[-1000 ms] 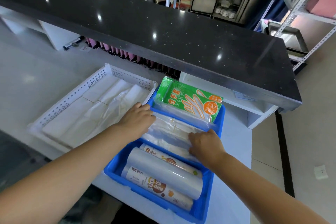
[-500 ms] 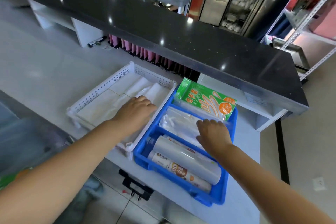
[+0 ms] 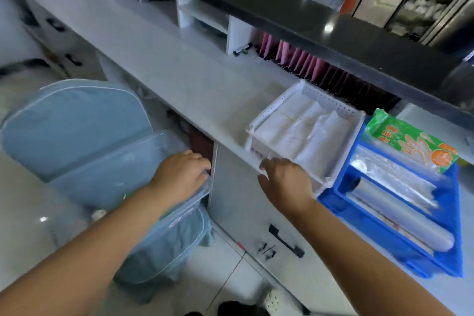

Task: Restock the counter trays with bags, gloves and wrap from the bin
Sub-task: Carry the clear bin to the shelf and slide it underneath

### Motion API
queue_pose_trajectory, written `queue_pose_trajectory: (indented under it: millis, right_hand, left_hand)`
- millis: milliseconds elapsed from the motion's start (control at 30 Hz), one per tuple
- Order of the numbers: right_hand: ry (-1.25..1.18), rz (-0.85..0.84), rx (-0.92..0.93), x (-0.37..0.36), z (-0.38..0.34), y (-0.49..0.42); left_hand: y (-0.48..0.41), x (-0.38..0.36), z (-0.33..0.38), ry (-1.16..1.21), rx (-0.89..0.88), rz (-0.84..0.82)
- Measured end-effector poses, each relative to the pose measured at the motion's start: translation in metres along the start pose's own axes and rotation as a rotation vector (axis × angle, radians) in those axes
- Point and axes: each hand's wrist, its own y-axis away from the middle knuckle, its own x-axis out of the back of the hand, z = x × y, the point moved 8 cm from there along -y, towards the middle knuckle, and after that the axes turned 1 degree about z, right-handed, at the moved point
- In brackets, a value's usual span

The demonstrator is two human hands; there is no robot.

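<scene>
A clear plastic bin [image 3: 107, 177] sits low on the left on a chair with a light blue cover. My left hand [image 3: 179, 177] rests on the bin's near right corner, fingers curled over its rim. My right hand [image 3: 284, 182] hovers open in the air in front of the counter edge, holding nothing. On the counter stands a white perforated tray [image 3: 331, 100] with folded white bags. Beside it on the right a blue tray [image 3: 451, 213] holds a green glove pack [image 3: 410, 143], clear bags [image 3: 392, 177] and wrap rolls [image 3: 400, 218].
A long grey counter [image 3: 179, 67] runs under a raised black top [image 3: 333, 25]. Pink folders [image 3: 295, 59] stand in a row beneath it. A cabinet door with a black handle [image 3: 286, 240] is below the counter. A person stands far behind the black top.
My view has swung left and down. Both hands have left the trays: the left one moved down onto the bin's rim, the right one drew back off the clear bags.
</scene>
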Motion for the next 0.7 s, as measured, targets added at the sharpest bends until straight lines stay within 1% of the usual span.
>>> queue_pose_trajectory:
  millis: [133,333,533,700]
  right_hand:
    - [-0.065,-0.108,0.092,-0.040,-0.073,-0.009]
    - [-0.112,-0.241,0.170,-0.104,-0.142,-0.039]
    - [-0.154,-0.407,0.172,-0.175,-0.177,-0.079]
    - [-0.152,-0.540,0.113,-0.217,-0.194,-0.096]
  left_hand:
    - [0.042,-0.002,-0.080,-0.031,0.153,-0.066]
    - [0.070,-0.017,-0.172,-0.044,0.335,-0.136]
    - [0.065,-0.026,-0.248,-0.104,0.458,-0.235]
    - [0.058,-0.032,-0.307,-0.106,0.520,-0.275]
